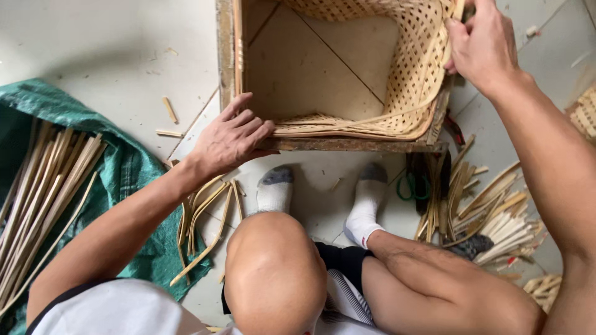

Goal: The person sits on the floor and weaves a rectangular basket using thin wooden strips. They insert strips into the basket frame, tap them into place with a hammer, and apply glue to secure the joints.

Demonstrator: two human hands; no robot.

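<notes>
a: pale tiled floor [112, 56], person seated on it, knees up, white socks [363, 208] near the frame edge.

b: what's closest?

a: green tarp [133, 174] on the person's left with a bundle of long bamboo strips [43, 186] on it. loose curved strips [208, 214] by the left foot. pile of short offcuts [490, 217] on the right side.

b: hands?

a: left hand [233, 136] lies palm down, fingers loosely spread, on the near rail of the wooden frame [226, 62], fingertips touching the woven edge. no grip closed around anything. right hand [481, 43] is at the far right corner, fingers curled over the rim of the woven bamboo mat [416, 80], pinching it.

b: where's the mat?

a: inside the square frame, curved up along its right wall and lying along the near rail. bare tile shows through the frame's middle.
</notes>
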